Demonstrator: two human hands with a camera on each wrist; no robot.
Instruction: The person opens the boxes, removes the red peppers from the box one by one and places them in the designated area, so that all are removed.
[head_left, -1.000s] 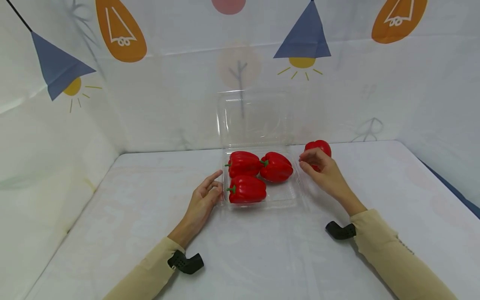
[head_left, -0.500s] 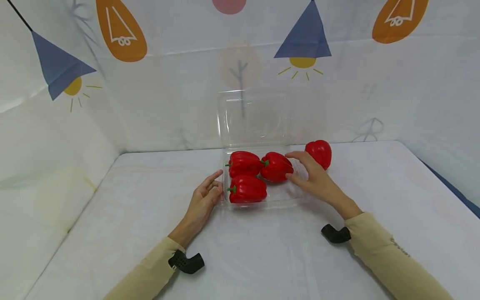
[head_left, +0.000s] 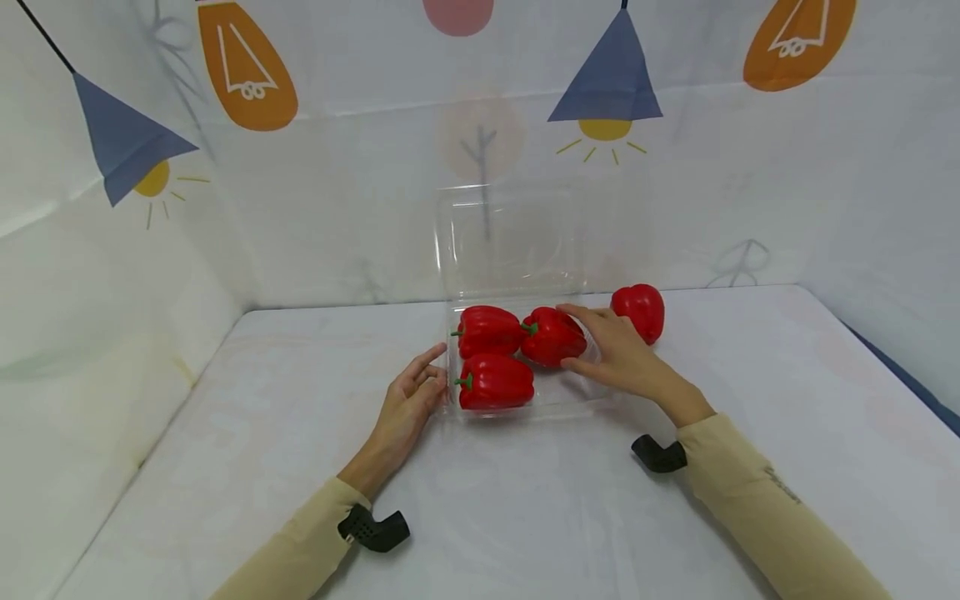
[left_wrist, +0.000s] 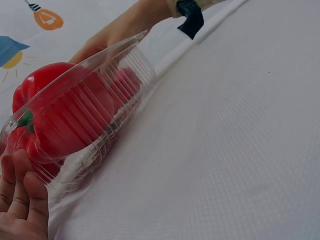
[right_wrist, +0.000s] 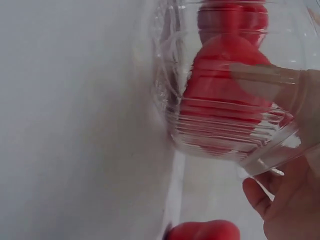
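A clear plastic clamshell box (head_left: 558, 403) holds three red bell peppers: one back left (head_left: 487, 330), one front left (head_left: 495, 382), one right (head_left: 549, 340). My left hand (head_left: 403, 410) is at the box's left side. Its fingertips touch the ribbed wall in the left wrist view, fingers (left_wrist: 36, 197) fairly straight. Over the right rim reaches my right hand (head_left: 628, 357), thumb and index finger spread on either side of the right pepper. In the right wrist view, one digit lies across that pepper (right_wrist: 220, 85), while other fingers (right_wrist: 257, 197) stay outside the wall. Firm contact cannot be judged.
The box's transparent lid (head_left: 517, 242) stands raised at the back, before the white printed curtain (head_left: 360, 183). Another red bell pepper (head_left: 643, 312) sits on the white-covered table (head_left: 510, 517), right of the box and behind my right hand.
My right hand has moved left from in front of the loose pepper to around the right pepper in the box. The left hand and the peppers have stayed in place.
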